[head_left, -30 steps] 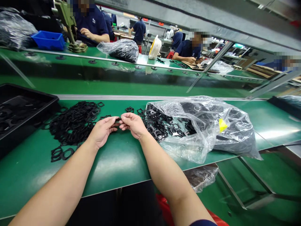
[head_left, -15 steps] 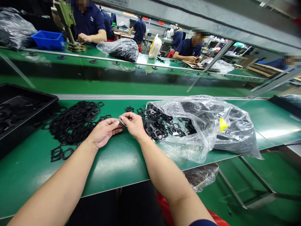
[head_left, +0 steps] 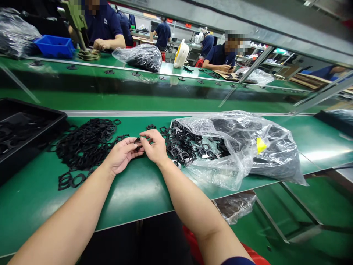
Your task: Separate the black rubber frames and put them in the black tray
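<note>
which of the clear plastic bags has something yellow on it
The big open bag on the near bench, right of the right hand, with black parts at its mouth. It alone shows a yellow patch.

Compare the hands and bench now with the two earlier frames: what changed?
The small black part has been turned and shifted slightly left since the last frame. Left hand keeps hold; right hand moved slightly left, contact unclear. Unchanged: loose black pile, black tray, clear plastic bag. Nothing visibly set down.
</note>
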The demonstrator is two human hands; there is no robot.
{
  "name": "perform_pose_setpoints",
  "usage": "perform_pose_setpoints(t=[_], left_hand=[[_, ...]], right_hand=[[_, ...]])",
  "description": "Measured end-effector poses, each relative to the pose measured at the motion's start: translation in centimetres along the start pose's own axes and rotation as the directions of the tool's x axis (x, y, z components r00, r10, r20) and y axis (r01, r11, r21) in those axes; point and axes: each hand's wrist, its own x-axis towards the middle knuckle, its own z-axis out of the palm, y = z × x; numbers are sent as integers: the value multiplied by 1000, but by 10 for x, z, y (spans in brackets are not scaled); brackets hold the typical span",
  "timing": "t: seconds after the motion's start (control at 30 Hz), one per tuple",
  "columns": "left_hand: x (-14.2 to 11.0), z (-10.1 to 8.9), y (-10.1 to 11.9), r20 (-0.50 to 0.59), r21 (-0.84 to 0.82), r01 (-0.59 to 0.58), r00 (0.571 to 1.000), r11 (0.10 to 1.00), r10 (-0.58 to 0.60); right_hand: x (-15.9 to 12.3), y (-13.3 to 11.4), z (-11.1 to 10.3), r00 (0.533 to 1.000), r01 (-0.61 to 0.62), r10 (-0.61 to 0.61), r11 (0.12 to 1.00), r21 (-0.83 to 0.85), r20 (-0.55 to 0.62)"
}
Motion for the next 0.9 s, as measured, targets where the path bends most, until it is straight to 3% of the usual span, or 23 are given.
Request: perform_pose_setpoints(t=[0.13,0.3,0.9], left_hand=[[3,-1,-1,-1,-8,-27,1000,1000,27],[2,0,0,-24,-85,-71,997,994,69],[1,4,-1,-55,-106,-118,992,987,113]], right_hand=[[1,2,-1,998,22,-24,999,27,66],[1,2,-1,999,19,-19,1000,-2,50],[2,-2,-3,976,216,-212,970,-109,44]])
